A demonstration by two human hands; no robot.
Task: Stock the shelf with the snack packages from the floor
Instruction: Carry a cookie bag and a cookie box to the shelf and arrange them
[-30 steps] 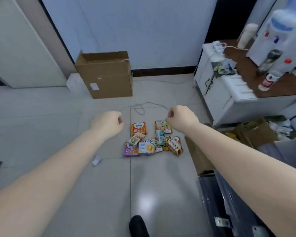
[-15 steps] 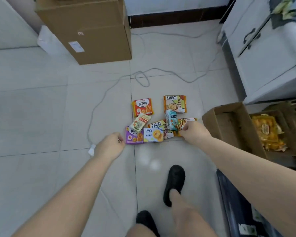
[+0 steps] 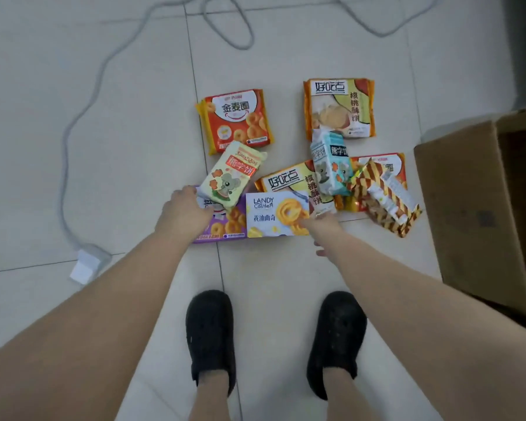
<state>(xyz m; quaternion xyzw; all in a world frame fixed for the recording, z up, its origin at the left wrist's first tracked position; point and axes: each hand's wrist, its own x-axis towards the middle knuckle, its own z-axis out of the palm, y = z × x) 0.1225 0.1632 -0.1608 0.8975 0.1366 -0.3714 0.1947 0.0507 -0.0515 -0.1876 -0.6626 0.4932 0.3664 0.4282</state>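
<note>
Soft, even, fairly bright indoor light fills the scene, with a cool, slightly washed-out tone. The pale tiled floor (image 3: 140, 141) shows only a faint sheen and no hard glare. Shadows are weak and diffuse: a soft one lies under the cardboard box (image 3: 480, 208) at the right edge, and the top right corner falls darker. The snack packages (image 3: 277, 214) in the middle are sharp enough for their print to be read. Wide-angle distortion bends the tile seams and stretches the forearms towards the lower corners, where detail turns soft and slightly smeared.
</note>
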